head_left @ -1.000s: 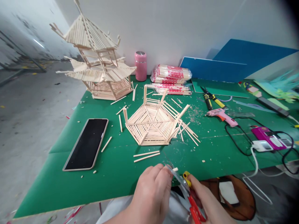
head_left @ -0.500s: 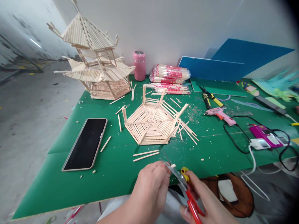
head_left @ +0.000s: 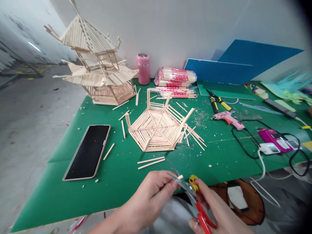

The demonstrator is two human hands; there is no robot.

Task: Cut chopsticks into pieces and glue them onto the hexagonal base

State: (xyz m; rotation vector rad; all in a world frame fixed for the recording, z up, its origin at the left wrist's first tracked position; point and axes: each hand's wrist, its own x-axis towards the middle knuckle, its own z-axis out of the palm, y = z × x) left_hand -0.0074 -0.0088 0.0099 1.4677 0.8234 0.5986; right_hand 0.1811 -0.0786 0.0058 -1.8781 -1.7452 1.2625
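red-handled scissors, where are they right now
In the head view, the red-handled scissors are at the bottom, right of centre, in the right hand, with their blades by the left hand.

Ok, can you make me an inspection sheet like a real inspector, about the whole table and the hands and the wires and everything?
Surface: green table, dotted with wood crumbs.
Job's things: short stick; red-handled scissors; hexagonal stick frame with upright posts.
Clutter: loose sticks, phone, pink glue gun, yellow-handled pliers.
Grippers: bare hands; left hand pinches the short stick, right hand grips the scissors, blades by the stick's end.
Cables: black cable loops near the glue gun; white cable runs to the table edge.
Surroundings: pale wall behind; blue boards lean there. Other people: nothing seen.
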